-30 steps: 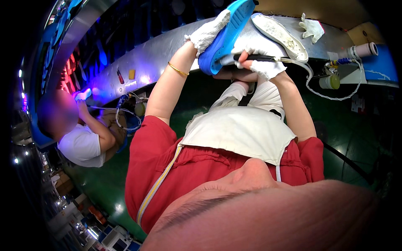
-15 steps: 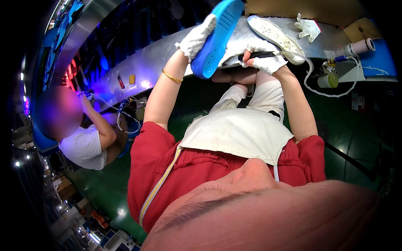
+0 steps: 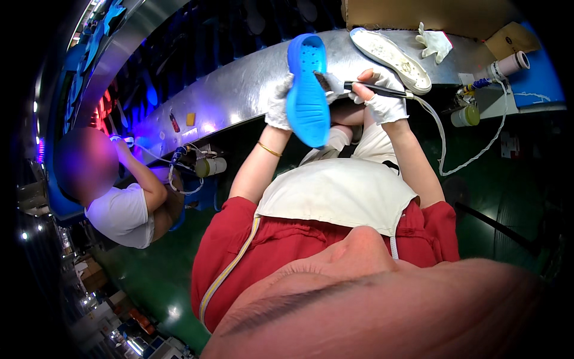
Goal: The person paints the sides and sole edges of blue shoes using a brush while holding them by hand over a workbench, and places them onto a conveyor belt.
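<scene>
My left hand (image 3: 278,103), in a white glove, grips a blue shoe sole (image 3: 307,90) upright by its left edge, its flat underside toward me. My right hand (image 3: 382,99), also gloved, holds a thin dark brush (image 3: 365,87) whose tip touches the sole's right edge. A white cord (image 3: 439,140) trails from the brush handle down past my right forearm. Both hands are raised over my lap, just in front of the metal bench (image 3: 239,90).
A white shoe sole (image 3: 391,58) lies on the metal bench beside a spare white glove (image 3: 435,43). A white roll (image 3: 508,64) and a small jar (image 3: 465,115) sit at the right. Another person (image 3: 119,197) in a white shirt works at the left.
The blue sole has turned from slanting to nearly upright and come lower and closer. My right hand has left the white sole on the bench and brought the brush to the blue sole's edge.
</scene>
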The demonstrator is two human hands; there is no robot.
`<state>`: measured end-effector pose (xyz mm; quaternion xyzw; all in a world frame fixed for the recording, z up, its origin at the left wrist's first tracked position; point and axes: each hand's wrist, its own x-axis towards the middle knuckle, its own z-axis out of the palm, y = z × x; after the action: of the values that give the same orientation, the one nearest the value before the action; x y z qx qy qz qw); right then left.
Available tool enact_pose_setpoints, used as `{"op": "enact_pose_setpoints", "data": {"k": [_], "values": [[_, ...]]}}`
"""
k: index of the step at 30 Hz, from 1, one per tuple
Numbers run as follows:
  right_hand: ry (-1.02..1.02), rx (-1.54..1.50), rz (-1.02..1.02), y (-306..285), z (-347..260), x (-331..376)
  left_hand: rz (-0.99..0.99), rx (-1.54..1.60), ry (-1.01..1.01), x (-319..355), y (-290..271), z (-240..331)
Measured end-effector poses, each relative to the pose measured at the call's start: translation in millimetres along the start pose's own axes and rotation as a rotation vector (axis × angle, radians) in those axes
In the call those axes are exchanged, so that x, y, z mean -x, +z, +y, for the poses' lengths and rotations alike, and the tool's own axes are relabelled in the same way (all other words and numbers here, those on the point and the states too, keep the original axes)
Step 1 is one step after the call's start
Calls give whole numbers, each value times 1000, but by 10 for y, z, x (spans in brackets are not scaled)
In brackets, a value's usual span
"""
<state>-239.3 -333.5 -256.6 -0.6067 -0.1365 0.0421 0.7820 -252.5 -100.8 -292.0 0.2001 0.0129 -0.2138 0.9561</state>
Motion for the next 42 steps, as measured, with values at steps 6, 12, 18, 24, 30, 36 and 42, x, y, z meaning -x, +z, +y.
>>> {"op": "enact_pose_setpoints", "data": {"k": [6,12,18,24,30,36,42], "values": [[-363,383,196,104,-21,-106,-202,226,-76,-54,310,-389],[-82,-60,-67,145,-136,92,47,-47,71,-112,426,-397],[-451,169,-113,275,-154,107,133,-161,132,-153,447,-369],[-393,404,-55,260,-194,247,91,-113,213,-240,347,-229],[-222,415,-197,296,-277,319,79,-67,213,-234,266,-59],[-397,542,-326,278,-241,384,76,-112,195,-315,239,94],[93,165,-106,93,-208,208,8,-38,189,-165,459,10]]}}
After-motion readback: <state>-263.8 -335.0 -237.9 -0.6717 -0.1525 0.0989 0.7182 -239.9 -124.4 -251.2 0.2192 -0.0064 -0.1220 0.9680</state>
